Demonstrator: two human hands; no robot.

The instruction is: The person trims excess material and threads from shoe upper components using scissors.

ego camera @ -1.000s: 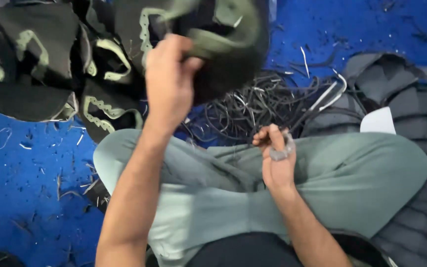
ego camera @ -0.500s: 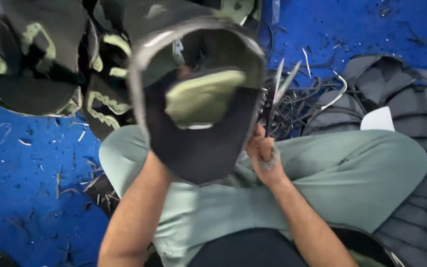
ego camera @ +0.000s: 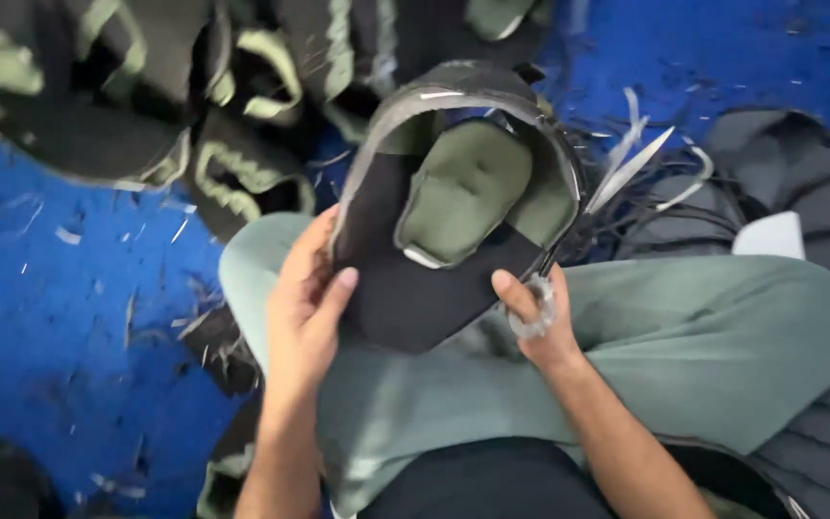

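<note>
Now the black-and-green shoe upper [ego camera: 444, 221] is turned inside-up vs a sec ago. L hand [ego camera: 305, 298] fingers clamp its edge; R hand [ego camera: 535, 322] pinches it w/ thumb, prob. scissors [ego camera: 617, 173] looped on fingers.

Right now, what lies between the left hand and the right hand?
In the head view, the black fabric piece with the green pad spans the gap: the left hand grips its left edge, the right hand its lower right edge.

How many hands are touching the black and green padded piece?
2. The left hand grips the black and green padded piece along its left edge. The right hand holds its lower right edge, with a metal snipping tool looped on a finger.
</note>
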